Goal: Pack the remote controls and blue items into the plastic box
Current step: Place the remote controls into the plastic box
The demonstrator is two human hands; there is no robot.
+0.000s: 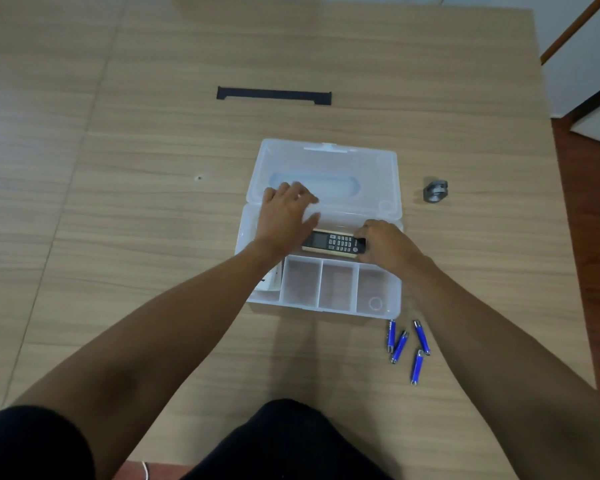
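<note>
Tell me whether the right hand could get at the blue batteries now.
Probably yes: the four blue batteries lie uncovered on the table, just below the right forearm. The right hand must first release the remote control.

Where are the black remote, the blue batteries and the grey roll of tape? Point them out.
black remote (336, 241), head view, on its keypad.
blue batteries (417, 367), head view, on the body of the nearest one.
grey roll of tape (435, 191), head view, on its top face.
</note>
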